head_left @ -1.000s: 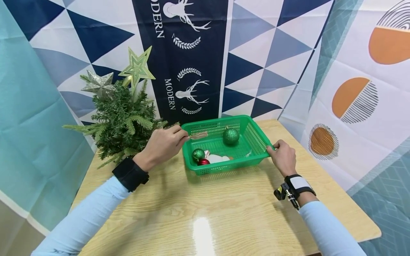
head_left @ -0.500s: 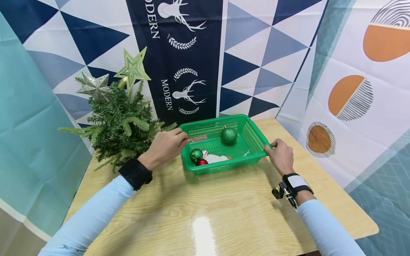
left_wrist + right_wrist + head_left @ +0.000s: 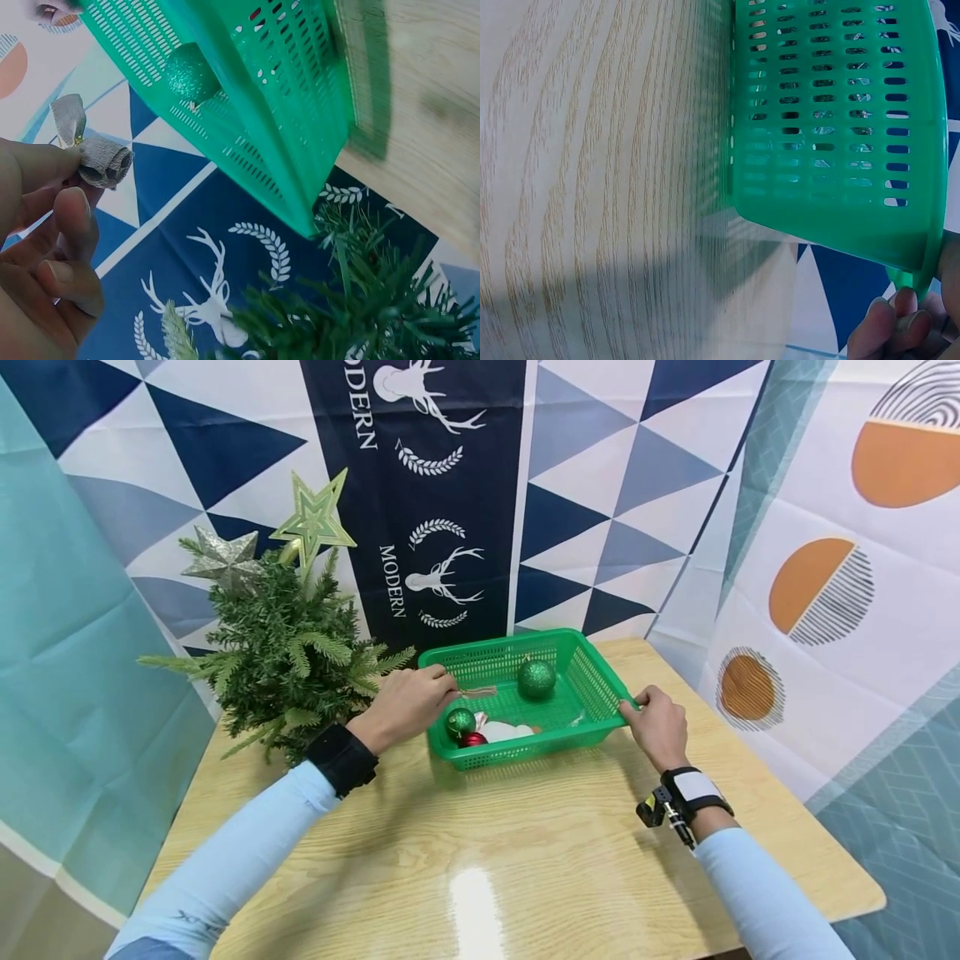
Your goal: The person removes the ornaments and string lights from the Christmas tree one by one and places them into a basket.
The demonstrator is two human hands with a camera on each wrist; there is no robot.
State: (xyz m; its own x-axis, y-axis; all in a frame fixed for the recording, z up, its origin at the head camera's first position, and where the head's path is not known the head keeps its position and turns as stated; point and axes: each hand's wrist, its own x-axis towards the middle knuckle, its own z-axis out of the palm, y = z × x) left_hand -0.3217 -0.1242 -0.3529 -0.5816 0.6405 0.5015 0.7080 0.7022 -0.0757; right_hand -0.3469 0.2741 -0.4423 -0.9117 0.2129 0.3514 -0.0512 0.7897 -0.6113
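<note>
In the head view my left hand [image 3: 411, 703] is above the left end of a green plastic basket [image 3: 543, 744]. Its thumb and fingertips pinch a beige burlap ribbon bow [image 3: 103, 156], tied with gold in the middle, as the left wrist view shows. My right hand [image 3: 660, 727] grips the basket's rim at the front right corner. Inside the basket lie a large green glitter ball [image 3: 536, 679], a smaller green ball [image 3: 460, 722], a red ball [image 3: 472, 740] and a white object [image 3: 506, 731] whose kind is unclear.
A small artificial Christmas tree [image 3: 288, 652] stands left of the basket, bearing a silver star [image 3: 227, 560] and a gold-green star [image 3: 315, 518]. The wooden table [image 3: 420, 852] runs back to patterned cloth hangings [image 3: 566, 552].
My left hand has moved slightly right with the bow, further over the basket, and the bow has turned a little. The right hand keeps its grip on the rim.
</note>
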